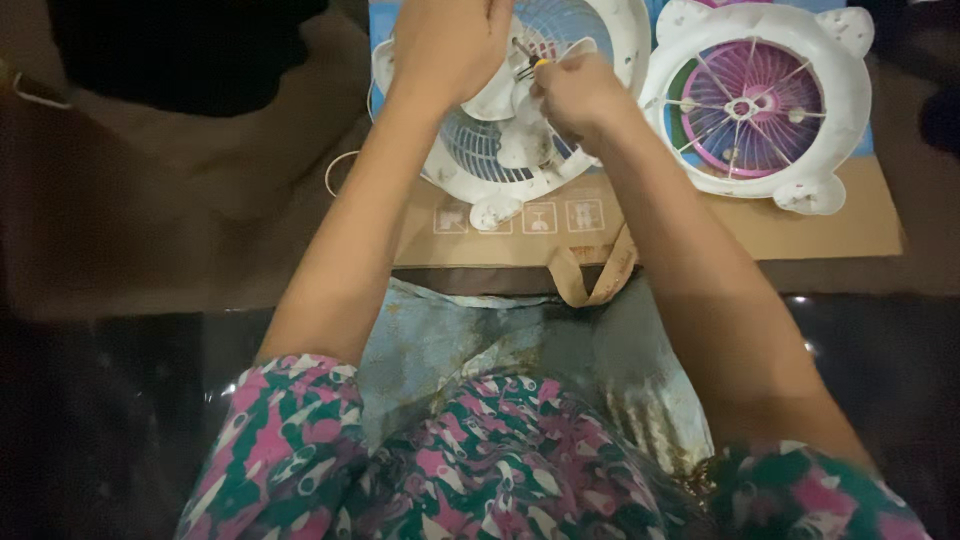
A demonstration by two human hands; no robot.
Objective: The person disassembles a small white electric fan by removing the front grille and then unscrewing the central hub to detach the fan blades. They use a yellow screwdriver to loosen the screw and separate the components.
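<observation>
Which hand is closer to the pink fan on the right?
Right. The right hand is just left of the pink fan, over the white fan; the left hand is farther left.

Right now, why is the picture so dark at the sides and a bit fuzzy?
Head view: light falls mostly on the fans and cardboard; the floor corners stay in shadow. The hands look soft, slightly blurred, and the whole frame is grainy.

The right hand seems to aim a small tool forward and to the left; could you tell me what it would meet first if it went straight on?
Most likely the white fan housing under the right hand, or the left hand beyond; depth is unclear.
</observation>
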